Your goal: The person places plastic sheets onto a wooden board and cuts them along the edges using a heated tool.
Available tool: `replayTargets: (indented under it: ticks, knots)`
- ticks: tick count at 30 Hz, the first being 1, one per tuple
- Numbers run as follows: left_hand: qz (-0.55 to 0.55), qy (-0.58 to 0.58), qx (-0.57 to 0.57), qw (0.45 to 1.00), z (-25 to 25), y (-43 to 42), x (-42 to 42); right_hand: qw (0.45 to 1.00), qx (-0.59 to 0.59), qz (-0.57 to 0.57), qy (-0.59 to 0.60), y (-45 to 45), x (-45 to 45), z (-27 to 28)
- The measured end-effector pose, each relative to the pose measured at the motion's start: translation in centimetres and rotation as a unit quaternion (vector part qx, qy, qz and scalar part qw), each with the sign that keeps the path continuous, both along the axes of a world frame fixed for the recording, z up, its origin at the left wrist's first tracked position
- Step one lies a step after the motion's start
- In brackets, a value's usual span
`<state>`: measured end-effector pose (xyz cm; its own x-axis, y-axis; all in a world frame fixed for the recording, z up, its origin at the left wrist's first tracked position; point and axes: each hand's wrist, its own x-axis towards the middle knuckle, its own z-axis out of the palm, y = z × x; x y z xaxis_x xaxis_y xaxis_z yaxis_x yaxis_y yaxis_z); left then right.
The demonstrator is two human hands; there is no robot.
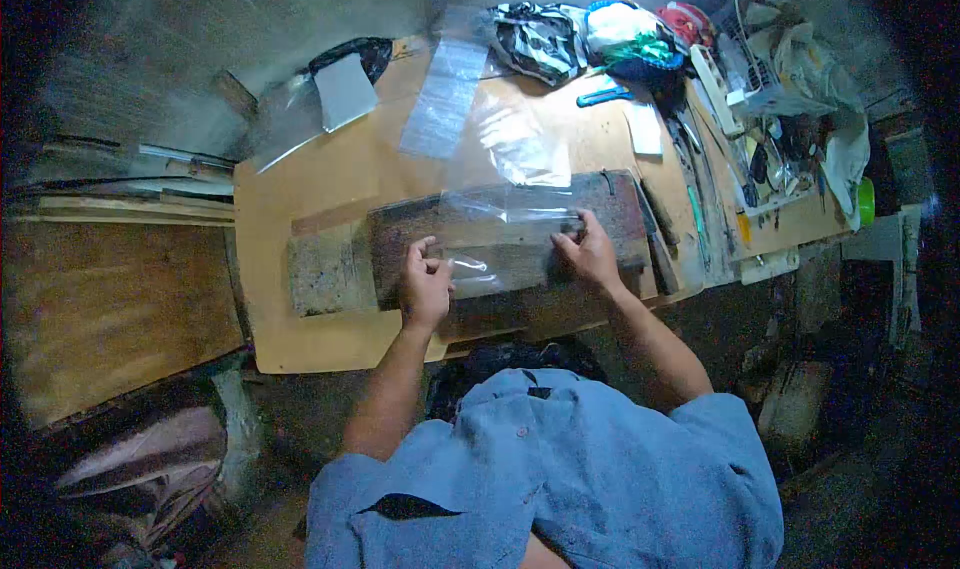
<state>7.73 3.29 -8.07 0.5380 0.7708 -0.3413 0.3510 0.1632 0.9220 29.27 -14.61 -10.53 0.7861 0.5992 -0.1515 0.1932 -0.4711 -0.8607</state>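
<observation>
A clear plastic sheet (512, 215) spans the space between my hands, visible mostly by its glare and creases. My left hand (427, 283) has its fingers closed at the sheet's lower left side. On the other side, my right hand (592, 253) pinches its right edge between thumb and fingers. Beneath both hands lies a dark, worn wooden board (400, 231). The sheet's exact outline is hard to make out against the board and the bright sheets behind it.
The board rests on a light wooden table (272, 344). Behind it lie more shiny clear plastic (525, 149) and a strip of translucent film (445, 94). A blue cutter (604, 97), a striped bag (540, 41) and several long tools (660, 229) sit at the back and right.
</observation>
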Motion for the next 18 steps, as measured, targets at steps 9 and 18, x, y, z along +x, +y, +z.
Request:
replayTargets:
  ticks: [9, 18]
  knots:
    - [-0.004, -0.151, 0.059, 0.987, 3.0, 5.2, 5.2, 0.98, 0.073, 0.049, 0.177, 6.9, 3.6, 9.5]
    - [0.056, -0.139, 0.107, 0.983, 10.1, 5.0, 4.9, 0.961, 0.245, 0.035, 0.125, 6.7, 4.8, 14.1]
